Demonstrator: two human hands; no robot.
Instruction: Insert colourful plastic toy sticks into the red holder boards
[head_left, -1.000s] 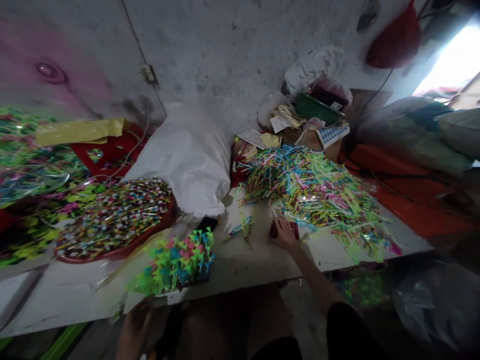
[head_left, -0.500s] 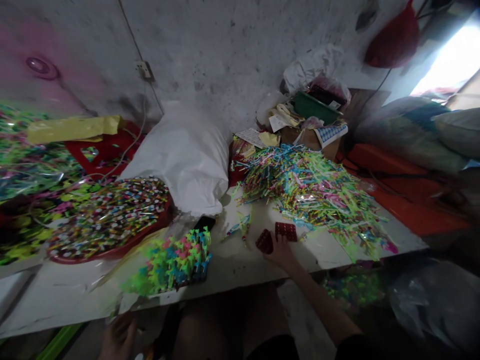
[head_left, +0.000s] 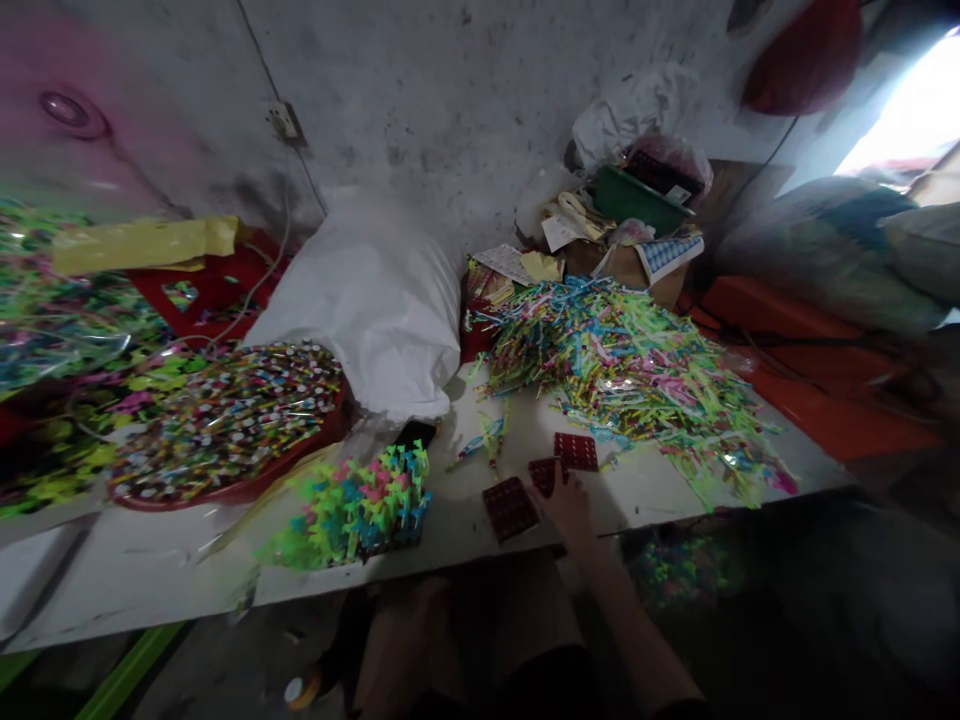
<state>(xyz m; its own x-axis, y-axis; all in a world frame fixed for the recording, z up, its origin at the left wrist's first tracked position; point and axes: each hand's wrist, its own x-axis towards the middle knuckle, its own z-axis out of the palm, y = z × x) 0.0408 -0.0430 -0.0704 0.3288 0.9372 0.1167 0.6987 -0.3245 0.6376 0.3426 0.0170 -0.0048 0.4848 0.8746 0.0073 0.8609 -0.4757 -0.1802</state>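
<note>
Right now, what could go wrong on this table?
1. The right hand holds one red grid, perhaps loosely, between two others; it could knock the near grid, which lies close to the table edge.
2. The stick pile could snag a reaching hand.
3. The toy cluster sits near the edge.

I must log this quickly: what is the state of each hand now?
Left hand: not in view.
Right hand: fingers on a small dark red perforated plastic tray; whether it grips it cannot be told.
</note>
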